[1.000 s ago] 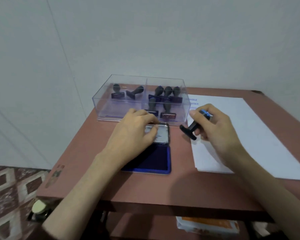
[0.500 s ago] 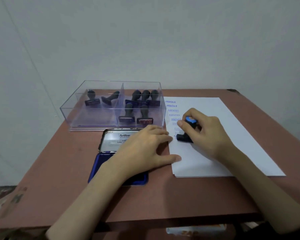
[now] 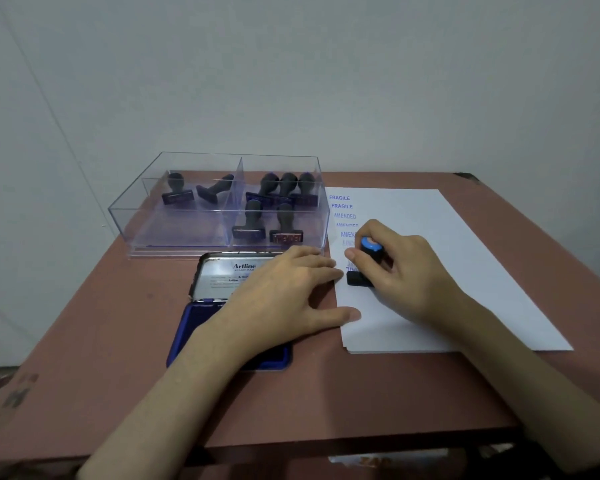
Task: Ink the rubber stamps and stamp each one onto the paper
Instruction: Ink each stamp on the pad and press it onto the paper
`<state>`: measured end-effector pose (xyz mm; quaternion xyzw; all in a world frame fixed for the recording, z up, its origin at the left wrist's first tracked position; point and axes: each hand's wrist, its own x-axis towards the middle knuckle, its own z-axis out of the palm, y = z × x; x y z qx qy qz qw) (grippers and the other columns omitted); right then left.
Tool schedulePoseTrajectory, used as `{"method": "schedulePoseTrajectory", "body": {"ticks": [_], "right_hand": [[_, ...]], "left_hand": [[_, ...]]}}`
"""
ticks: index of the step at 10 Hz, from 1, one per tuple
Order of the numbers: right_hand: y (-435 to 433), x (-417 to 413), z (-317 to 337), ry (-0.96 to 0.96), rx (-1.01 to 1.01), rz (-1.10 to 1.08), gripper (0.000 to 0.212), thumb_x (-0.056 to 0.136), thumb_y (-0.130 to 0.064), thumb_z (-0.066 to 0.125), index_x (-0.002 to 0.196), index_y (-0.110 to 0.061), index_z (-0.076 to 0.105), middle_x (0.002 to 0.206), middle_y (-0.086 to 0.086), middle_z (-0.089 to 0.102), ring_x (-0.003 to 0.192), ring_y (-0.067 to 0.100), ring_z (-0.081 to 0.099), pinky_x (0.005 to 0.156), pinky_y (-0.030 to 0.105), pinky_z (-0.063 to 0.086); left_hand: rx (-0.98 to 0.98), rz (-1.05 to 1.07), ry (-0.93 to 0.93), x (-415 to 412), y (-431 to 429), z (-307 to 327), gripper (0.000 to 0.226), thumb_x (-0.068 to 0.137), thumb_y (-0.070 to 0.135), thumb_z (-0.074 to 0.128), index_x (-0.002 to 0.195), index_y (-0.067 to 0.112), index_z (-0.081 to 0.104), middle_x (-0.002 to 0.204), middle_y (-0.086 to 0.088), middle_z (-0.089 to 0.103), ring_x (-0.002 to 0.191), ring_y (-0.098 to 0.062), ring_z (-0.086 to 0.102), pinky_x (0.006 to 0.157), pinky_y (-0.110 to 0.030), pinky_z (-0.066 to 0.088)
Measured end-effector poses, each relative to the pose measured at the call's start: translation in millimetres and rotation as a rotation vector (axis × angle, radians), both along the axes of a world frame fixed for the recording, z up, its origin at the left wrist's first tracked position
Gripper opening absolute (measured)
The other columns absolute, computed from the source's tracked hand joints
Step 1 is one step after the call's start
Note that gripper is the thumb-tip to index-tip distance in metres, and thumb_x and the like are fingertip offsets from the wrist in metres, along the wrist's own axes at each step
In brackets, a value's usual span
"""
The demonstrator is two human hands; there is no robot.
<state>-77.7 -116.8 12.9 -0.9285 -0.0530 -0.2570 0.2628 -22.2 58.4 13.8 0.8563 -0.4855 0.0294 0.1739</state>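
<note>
Right hand (image 3: 400,271) wrapped around the black rubber stamp with a blue-capped knob (image 3: 368,259), grip clamped on its handle, thumb and fingers closed round the neck. Stamp upright, its black rectangular base pressed flat on the white sheet of paper (image 3: 465,258) near the sheet's left edge. Just above the base, a column of blue printed words down the left margin: FRAGILE twice, AMENDED below, further marks partly hidden by the hand.

Left hand (image 3: 284,289) flat and spread, grip apart and holding nothing, palm lying over the open blue ink pad tin (image 3: 229,327), thumb tip touching the left edge of the paper, fingertips reaching toward the stamp base. Tin's silver lid tilted back, "Artline" legible on its label.

Behind the tin, a clear plastic two-compartment box (image 3: 174,233) with dark-handled stamps: two in the left compartment, one upright and one tipped over; five in the right compartment, three along the back, two in front.

All resting on a reddish-brown bench (image 3: 101,341) set against a pale wall.
</note>
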Motion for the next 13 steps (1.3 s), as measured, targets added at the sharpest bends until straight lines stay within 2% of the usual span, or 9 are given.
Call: {"method": "schedulePoseTrajectory", "body": {"ticks": [2, 4, 7, 10, 11, 12, 13], "right_hand": [[0.5, 1.0, -3.5, -0.020, -0.088, 0.000, 0.017, 0.088, -0.027, 0.050, 0.081, -0.012, 0.045, 0.053, 0.002, 0.049, 0.050, 0.022, 0.042, 0.048, 0.015, 0.031], [1.3, 0.1, -5.4, -0.036, -0.132, 0.005, 0.016, 0.089, -0.025, 0.049, 0.083, -0.010, 0.047, 0.055, 0.004, 0.052, 0.045, 0.017, 0.042, 0.047, 0.016, 0.029], [2.2, -1.5, -6.0, -0.061, -0.101, 0.025, 0.014, 0.089, -0.022, 0.050, 0.081, -0.013, 0.043, 0.054, 0.002, 0.047, 0.044, 0.013, 0.038, 0.050, 0.014, 0.032], [2.2, -0.5, -2.6, -0.016, -0.062, 0.015, 0.018, 0.092, -0.018, 0.055, 0.082, -0.016, 0.040, 0.053, 0.002, 0.046, 0.050, 0.019, 0.038, 0.049, 0.016, 0.030], [2.9, -1.5, -1.9, -0.003, -0.015, 0.007, 0.018, 0.092, -0.017, 0.056, 0.082, -0.017, 0.040, 0.052, 0.001, 0.044, 0.052, 0.017, 0.039, 0.049, 0.018, 0.031], [0.0, -3.4, -1.3, 0.012, 0.172, -0.027, 0.017, 0.092, -0.018, 0.057, 0.081, -0.010, 0.045, 0.055, 0.007, 0.046, 0.048, 0.016, 0.037, 0.048, 0.017, 0.032], [-4.9, -2.9, 3.3, -0.008, 0.491, -0.083, 0.019, 0.091, -0.019, 0.058, 0.078, -0.010, 0.048, 0.057, 0.000, 0.047, 0.049, 0.009, 0.042, 0.050, 0.014, 0.035]], "left_hand": [[0.022, -0.004, -0.007, 0.7, -0.5, 1.5, 0.067, 0.079, 0.067, 0.048, 0.134, 0.030, 0.047, 0.142, 0.016, 0.041, 0.134, -0.001, 0.021, 0.106, -0.018, 0.019], [0.028, -0.003, -0.005, 0.9, -0.8, 1.8, 0.067, 0.078, 0.067, 0.048, 0.134, 0.030, 0.047, 0.142, 0.014, 0.042, 0.135, -0.002, 0.022, 0.107, -0.020, 0.020], [0.030, -0.001, -0.006, 0.7, -1.1, 1.7, 0.067, 0.079, 0.067, 0.048, 0.134, 0.030, 0.047, 0.143, 0.015, 0.041, 0.135, -0.002, 0.021, 0.107, -0.020, 0.020], [0.026, 0.007, -0.005, 1.0, -1.9, 0.8, 0.065, 0.079, 0.066, 0.050, 0.133, 0.030, 0.048, 0.142, 0.015, 0.042, 0.134, -0.002, 0.023, 0.106, -0.019, 0.020], [0.024, 0.009, -0.005, 1.1, -1.4, 0.8, 0.066, 0.078, 0.066, 0.050, 0.133, 0.030, 0.047, 0.142, 0.015, 0.042, 0.134, -0.002, 0.022, 0.107, -0.020, 0.022], [0.017, 0.005, -0.001, 0.9, -1.2, 0.9, 0.066, 0.078, 0.066, 0.051, 0.133, 0.030, 0.049, 0.141, 0.015, 0.043, 0.134, -0.002, 0.022, 0.107, -0.021, 0.022], [0.008, 0.003, 0.002, 2.4, -0.9, 0.2, 0.066, 0.077, 0.066, 0.052, 0.132, 0.029, 0.049, 0.141, 0.014, 0.043, 0.135, -0.003, 0.022, 0.107, -0.021, 0.021]]}}
